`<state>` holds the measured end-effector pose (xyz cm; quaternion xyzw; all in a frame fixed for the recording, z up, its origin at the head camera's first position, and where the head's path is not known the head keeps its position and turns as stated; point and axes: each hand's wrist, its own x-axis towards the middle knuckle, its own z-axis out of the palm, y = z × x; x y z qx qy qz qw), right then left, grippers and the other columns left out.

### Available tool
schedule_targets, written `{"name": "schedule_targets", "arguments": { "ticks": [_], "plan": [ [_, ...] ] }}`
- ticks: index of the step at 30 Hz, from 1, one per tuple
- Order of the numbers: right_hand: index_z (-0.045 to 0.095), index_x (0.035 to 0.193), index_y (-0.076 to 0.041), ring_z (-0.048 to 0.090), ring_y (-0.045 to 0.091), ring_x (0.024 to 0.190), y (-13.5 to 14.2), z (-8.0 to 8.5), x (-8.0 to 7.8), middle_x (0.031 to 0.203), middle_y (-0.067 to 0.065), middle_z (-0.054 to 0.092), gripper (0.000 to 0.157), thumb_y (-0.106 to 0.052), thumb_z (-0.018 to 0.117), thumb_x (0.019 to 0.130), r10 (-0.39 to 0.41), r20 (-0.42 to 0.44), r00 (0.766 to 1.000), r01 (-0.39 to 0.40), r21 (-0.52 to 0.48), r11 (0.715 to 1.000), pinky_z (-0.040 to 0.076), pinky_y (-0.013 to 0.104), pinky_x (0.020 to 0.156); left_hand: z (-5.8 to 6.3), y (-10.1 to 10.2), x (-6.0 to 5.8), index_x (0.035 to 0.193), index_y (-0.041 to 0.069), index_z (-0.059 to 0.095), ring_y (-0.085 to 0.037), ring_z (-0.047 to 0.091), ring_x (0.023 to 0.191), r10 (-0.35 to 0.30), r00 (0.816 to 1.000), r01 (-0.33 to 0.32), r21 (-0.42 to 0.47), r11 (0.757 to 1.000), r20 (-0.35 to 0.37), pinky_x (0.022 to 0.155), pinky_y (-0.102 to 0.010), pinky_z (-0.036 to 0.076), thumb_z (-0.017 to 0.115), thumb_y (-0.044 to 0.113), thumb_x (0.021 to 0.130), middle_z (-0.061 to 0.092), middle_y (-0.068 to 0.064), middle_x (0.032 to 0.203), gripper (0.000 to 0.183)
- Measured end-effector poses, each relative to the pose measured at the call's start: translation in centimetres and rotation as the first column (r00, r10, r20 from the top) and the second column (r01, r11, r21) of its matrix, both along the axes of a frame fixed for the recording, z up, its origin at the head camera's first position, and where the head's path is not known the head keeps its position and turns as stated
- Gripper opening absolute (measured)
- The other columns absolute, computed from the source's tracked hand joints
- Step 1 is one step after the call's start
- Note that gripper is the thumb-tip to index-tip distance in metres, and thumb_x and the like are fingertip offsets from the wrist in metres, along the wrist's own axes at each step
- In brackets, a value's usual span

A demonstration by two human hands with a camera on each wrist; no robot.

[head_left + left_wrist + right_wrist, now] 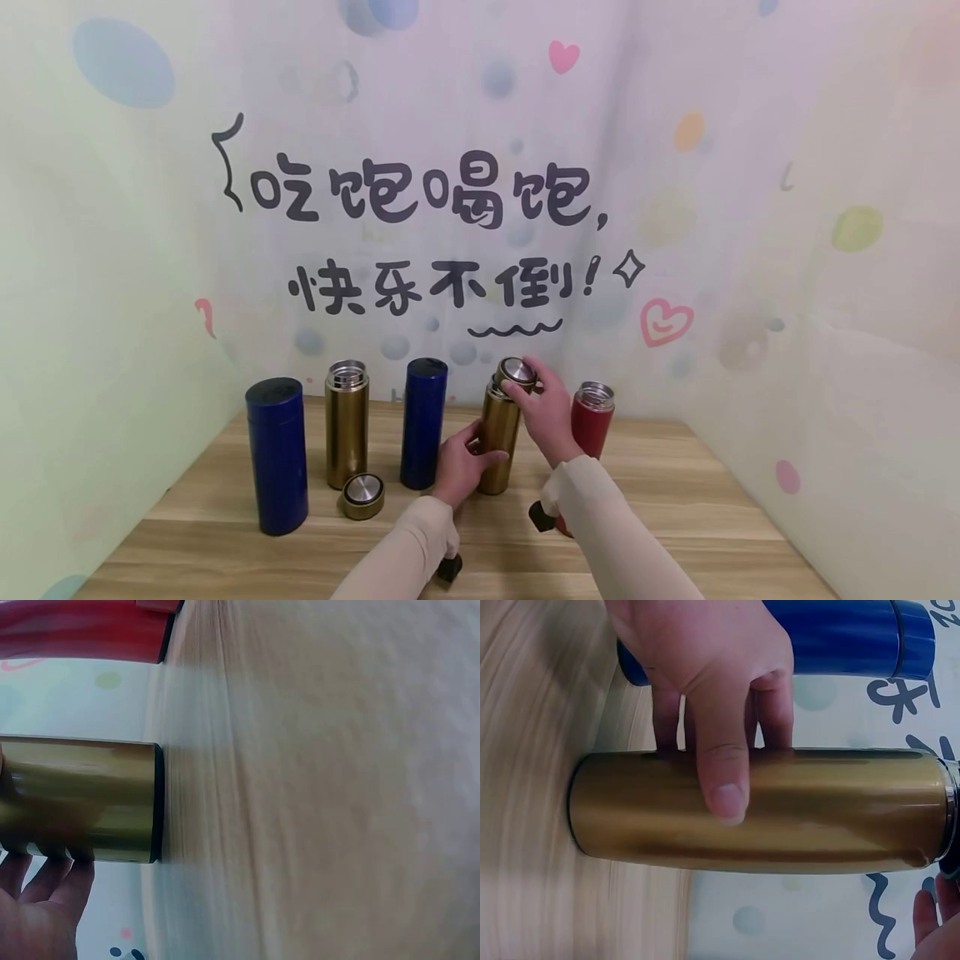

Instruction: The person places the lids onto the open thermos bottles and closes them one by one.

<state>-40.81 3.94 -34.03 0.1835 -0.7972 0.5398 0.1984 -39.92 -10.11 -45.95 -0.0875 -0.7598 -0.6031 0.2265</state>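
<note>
A gold thermos bottle stands upright on the table. My left hand holds it around the lower body, thumb across the near side; the right wrist view shows this thumb and fingers against the bottle. In my right hand a gold lid with a silver top is pinched at the bottle's mouth, slightly tilted. Only a few right fingertips show at the edge of the right wrist view. Behind my right wrist stands a red thermos bottle without a lid, partly hidden.
To the left stands a second gold bottle, its mouth uncovered, with a gold lid lying in front of it. Two blue bottles with lids, one far left and one mid-table, stand upright. Printed cloth walls surround the wooden table.
</note>
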Motion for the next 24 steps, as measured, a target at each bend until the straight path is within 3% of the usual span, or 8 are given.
{"name": "schedule_targets", "arguments": {
  "ticks": [8,24],
  "plan": [
    [0.056,0.136,-0.013,0.053,0.029,0.120,-0.5,0.2,-0.5,0.134,0.010,0.056,0.051,-0.027,0.072,0.090,0.037,0.051,0.998,-0.038,0.018,0.999,0.045,0.050,0.098,0.2,0.3,0.1,0.135,0.007,0.058,-0.031,0.064,0.109,-0.020,0.999,0.020,0.012,1.000,0.032,0.089,-0.043,0.053,0.083,0.024,0.078,0.060,-0.017,0.129,0.064],
    [0.047,0.144,-0.008,0.045,0.034,0.128,0.0,0.7,-1.1,0.142,0.017,0.047,0.052,-0.021,0.062,0.096,0.207,0.083,0.975,-0.214,0.091,0.973,0.039,0.054,0.102,0.0,0.1,0.1,0.135,0.004,0.058,-0.033,0.064,0.108,0.009,1.000,-0.010,0.007,1.000,0.025,0.089,-0.045,0.052,0.083,0.021,0.078,0.060,-0.019,0.129,0.064]
  ]
}}
